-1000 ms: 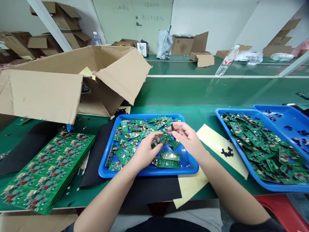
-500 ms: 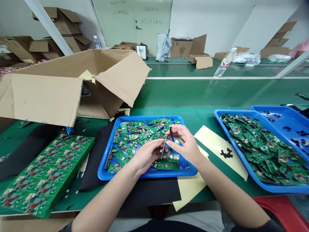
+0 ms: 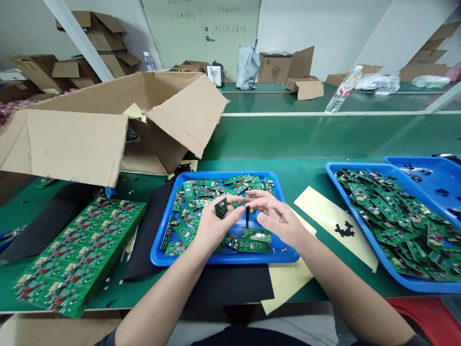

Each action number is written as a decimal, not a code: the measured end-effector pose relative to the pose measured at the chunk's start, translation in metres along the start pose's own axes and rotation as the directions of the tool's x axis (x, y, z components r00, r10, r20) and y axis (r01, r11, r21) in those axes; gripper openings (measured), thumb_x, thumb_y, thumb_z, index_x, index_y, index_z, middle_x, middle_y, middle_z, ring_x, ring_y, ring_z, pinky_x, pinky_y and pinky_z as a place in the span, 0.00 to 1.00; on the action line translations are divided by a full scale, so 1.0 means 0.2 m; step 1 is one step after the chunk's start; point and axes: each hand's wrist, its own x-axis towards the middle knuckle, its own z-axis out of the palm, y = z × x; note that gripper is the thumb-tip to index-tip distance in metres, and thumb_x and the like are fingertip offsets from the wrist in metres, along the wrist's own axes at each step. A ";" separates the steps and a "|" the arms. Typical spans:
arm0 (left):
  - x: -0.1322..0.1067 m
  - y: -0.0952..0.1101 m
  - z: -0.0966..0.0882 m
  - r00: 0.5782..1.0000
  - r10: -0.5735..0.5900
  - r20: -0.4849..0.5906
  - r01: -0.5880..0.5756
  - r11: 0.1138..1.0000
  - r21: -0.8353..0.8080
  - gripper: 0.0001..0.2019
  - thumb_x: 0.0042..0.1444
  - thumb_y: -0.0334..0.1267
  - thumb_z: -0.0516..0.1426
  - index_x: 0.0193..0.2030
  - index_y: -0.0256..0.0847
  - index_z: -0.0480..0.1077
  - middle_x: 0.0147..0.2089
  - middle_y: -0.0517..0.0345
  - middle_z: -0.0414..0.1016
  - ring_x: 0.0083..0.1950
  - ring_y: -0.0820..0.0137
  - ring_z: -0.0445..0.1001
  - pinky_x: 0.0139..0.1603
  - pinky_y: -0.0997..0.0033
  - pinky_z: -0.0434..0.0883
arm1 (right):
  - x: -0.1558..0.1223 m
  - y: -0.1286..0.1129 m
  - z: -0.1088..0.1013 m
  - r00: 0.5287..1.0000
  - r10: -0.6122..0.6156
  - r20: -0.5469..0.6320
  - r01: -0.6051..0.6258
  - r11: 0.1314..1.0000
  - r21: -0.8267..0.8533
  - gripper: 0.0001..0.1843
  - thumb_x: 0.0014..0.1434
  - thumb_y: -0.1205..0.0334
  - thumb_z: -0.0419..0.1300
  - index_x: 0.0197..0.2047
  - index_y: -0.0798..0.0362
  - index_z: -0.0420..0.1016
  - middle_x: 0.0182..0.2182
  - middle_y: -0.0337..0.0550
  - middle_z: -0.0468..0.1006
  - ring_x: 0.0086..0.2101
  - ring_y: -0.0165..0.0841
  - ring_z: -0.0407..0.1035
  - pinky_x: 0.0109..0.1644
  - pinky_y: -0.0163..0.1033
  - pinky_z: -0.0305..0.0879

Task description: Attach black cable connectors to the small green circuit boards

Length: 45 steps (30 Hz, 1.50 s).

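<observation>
My left hand (image 3: pixel 212 223) is closed around a small green circuit board (image 3: pixel 221 207), which stands up from between its fingers above the blue tray (image 3: pixel 154 252). A narrow black strip (image 3: pixel 247 218) hangs upright at the tip of my left thumb. Close against it on the right is my right hand (image 3: pixel 279 218), its fingers stretched toward the left fingertips and its thumb apart. Whether the right fingers touch the strip cannot be made out. Many loose circuit boards (image 3: pixel 254 246) lie in the tray beneath both hands.
Stacked board panels (image 3: pixel 82 250) lie at left, below an open cardboard box (image 3: pixel 65 144). On the right, a second blue tray (image 3: pixel 391 278) holds piled boards, beside yellowish paper (image 3: pixel 324 206) carrying black pieces (image 3: pixel 345 229). A water bottle (image 3: pixel 342 93) leans on the back ledge.
The circuit board has turned and shifted left within my left hand. The black strip, earlier in my right fingers, now hangs at the left thumb tip. The view has moved slightly.
</observation>
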 end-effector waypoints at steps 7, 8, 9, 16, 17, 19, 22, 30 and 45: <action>-0.01 0.03 0.01 0.997 -0.011 0.081 0.006 0.998 0.064 0.08 0.47 0.41 0.60 0.25 0.38 0.70 0.20 0.65 0.63 0.22 0.77 0.59 0.25 0.76 0.58 | 0.00 0.00 0.00 0.999 -0.048 0.018 0.050 0.992 -0.112 0.12 0.60 0.51 0.57 0.43 0.47 0.73 0.51 0.49 0.69 0.58 0.41 0.59 0.56 0.51 0.65; -0.01 0.03 0.01 0.995 -0.021 0.101 0.016 0.999 0.048 0.08 0.48 0.40 0.60 0.25 0.38 0.69 0.20 0.65 0.64 0.22 0.77 0.60 0.25 0.76 0.58 | 0.00 0.00 0.00 0.998 -0.070 0.008 0.070 0.983 -0.172 0.11 0.60 0.53 0.56 0.43 0.47 0.74 0.51 0.49 0.68 0.57 0.41 0.60 0.56 0.51 0.65; -0.01 0.03 0.02 0.991 -0.034 0.127 0.031 0.999 0.032 0.08 0.48 0.40 0.59 0.25 0.38 0.68 0.20 0.65 0.64 0.22 0.77 0.60 0.25 0.76 0.59 | 0.00 0.00 -0.01 0.995 -0.102 -0.007 0.097 0.966 -0.242 0.10 0.61 0.55 0.56 0.42 0.48 0.74 0.51 0.49 0.68 0.55 0.41 0.63 0.55 0.50 0.65; -0.01 0.03 0.01 0.959 -0.150 0.239 0.172 0.983 -0.072 0.09 0.48 0.40 0.58 0.23 0.38 0.66 0.19 0.65 0.62 0.22 0.77 0.61 0.24 0.76 0.60 | 0.00 0.03 -0.03 0.910 -0.414 -0.008 0.319 0.713 -0.625 0.07 0.60 0.64 0.56 0.38 0.49 0.76 0.54 0.48 0.63 0.42 0.37 0.71 0.50 0.50 0.69; -0.01 0.03 0.01 0.956 -0.157 0.248 0.183 0.980 -0.082 0.09 0.48 0.39 0.59 0.22 0.38 0.66 0.19 0.65 0.62 0.22 0.77 0.61 0.24 0.76 0.60 | 0.01 0.03 -0.04 0.919 -0.393 -0.013 0.288 0.697 -0.656 0.08 0.60 0.63 0.55 0.41 0.49 0.75 0.54 0.49 0.64 0.40 0.37 0.71 0.48 0.49 0.70; -0.02 0.03 0.01 0.941 -0.172 0.291 0.208 0.973 -0.101 0.08 0.47 0.37 0.59 0.22 0.38 0.66 0.18 0.66 0.62 0.21 0.77 0.60 0.25 0.76 0.59 | 0.02 0.05 -0.07 0.951 -0.305 -0.054 0.179 0.683 -0.708 0.15 0.61 0.60 0.55 0.51 0.49 0.70 0.51 0.52 0.67 0.38 0.38 0.72 0.44 0.49 0.71; -0.03 0.04 0.02 0.923 -0.181 0.339 0.232 0.966 -0.116 0.08 0.48 0.38 0.59 0.24 0.38 0.66 0.17 0.67 0.61 0.20 0.77 0.59 0.25 0.75 0.58 | 0.04 0.05 -0.12 0.970 -0.193 -0.150 0.040 0.732 -0.680 0.17 0.61 0.56 0.55 0.52 0.51 0.68 0.43 0.49 0.74 0.37 0.38 0.72 0.44 0.47 0.70; -0.02 0.03 0.02 0.955 -0.173 0.241 0.222 0.956 -0.192 0.09 0.52 0.41 0.57 0.26 0.38 0.65 0.16 0.68 0.59 0.20 0.77 0.58 0.25 0.74 0.55 | 0.02 -0.02 0.00 0.996 0.049 0.070 -0.023 0.944 -0.328 0.11 0.60 0.56 0.54 0.30 0.53 0.71 0.27 0.40 0.75 0.29 0.31 0.70 0.35 0.35 0.66; -0.03 0.08 0.03 0.877 -0.333 0.346 0.446 0.832 -0.329 0.15 0.53 0.48 0.55 0.33 0.35 0.69 0.16 0.70 0.55 0.15 0.80 0.54 0.19 0.75 0.52 | 0.01 -0.05 -0.06 0.998 -0.001 0.061 0.028 0.898 -0.440 0.09 0.55 0.68 0.52 0.23 0.53 0.63 0.20 0.36 0.68 0.22 0.27 0.62 0.27 0.33 0.59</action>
